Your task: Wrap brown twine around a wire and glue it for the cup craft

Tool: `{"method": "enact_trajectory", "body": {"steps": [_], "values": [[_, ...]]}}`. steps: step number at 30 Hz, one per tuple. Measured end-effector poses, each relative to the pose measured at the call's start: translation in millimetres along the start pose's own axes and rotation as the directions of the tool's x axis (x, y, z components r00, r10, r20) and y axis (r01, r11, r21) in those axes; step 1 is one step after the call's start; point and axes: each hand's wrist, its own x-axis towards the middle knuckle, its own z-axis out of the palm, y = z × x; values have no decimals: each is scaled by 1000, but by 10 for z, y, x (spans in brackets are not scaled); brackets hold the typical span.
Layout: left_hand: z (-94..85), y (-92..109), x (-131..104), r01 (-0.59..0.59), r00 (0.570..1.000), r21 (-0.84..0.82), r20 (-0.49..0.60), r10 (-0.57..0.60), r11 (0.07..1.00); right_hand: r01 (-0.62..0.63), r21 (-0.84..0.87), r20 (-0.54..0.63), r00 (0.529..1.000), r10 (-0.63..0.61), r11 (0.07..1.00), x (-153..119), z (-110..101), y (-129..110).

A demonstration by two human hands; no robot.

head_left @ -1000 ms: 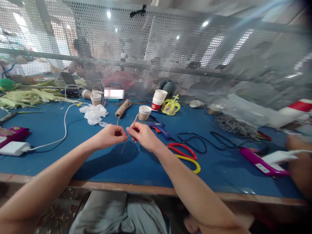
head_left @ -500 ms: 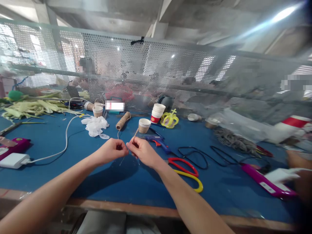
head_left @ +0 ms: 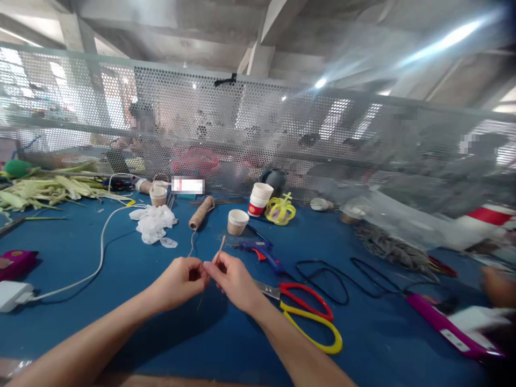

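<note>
My left hand point(head_left: 187, 278) is closed in a pinch on the thin twine point(head_left: 192, 244), which runs up to a twine roll point(head_left: 201, 213) on the blue table. Touching it at the fingertips, my right hand point(head_left: 230, 277) pinches a thin tan strand point(head_left: 221, 247) whose end sticks up above the fingers. A paper cup wrapped in brown point(head_left: 237, 222) stands just beyond the hands. Right of that cup lies a blue glue gun point(head_left: 262, 251). Scissors with red and yellow handles point(head_left: 308, 309) rest beside my right forearm.
Stacked cups point(head_left: 260, 199) and a yellow crown-shaped piece point(head_left: 280, 209) stand behind. White plastic point(head_left: 153, 223) and pale husks point(head_left: 48, 191) lie left. Grey cord point(head_left: 391, 247) and a purple power strip point(head_left: 451, 328) are right. A person's hand point(head_left: 497, 285) shows at the right edge.
The view has tilted upward, so the table and its objects appear lower. My hands remain together, with the strand in my right hand now more upright.
</note>
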Motion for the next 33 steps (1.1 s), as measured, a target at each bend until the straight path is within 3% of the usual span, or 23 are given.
{"method": "enact_trajectory", "body": {"steps": [7, 20, 27, 33], "values": [[-11, 32, 2, 78, 993, -92, 96, -69, 993, -12, 222, 114, 993, -13, 975, 14, -29, 22], [-4, 41, 23, 124, 992, -61, 43, -122, 990, -44, 99, 39, 998, 41, 994, 4, -65, 38], [-107, 124, 15, 275, 957, -304, 174, -230, 912, -92, 381, 181, 983, 24, 920, 48, -96, 0], [-134, 47, 43, 309, 944, -356, 229, -238, 882, -124, 381, 162, 985, 66, 916, 65, -70, 16]]}}
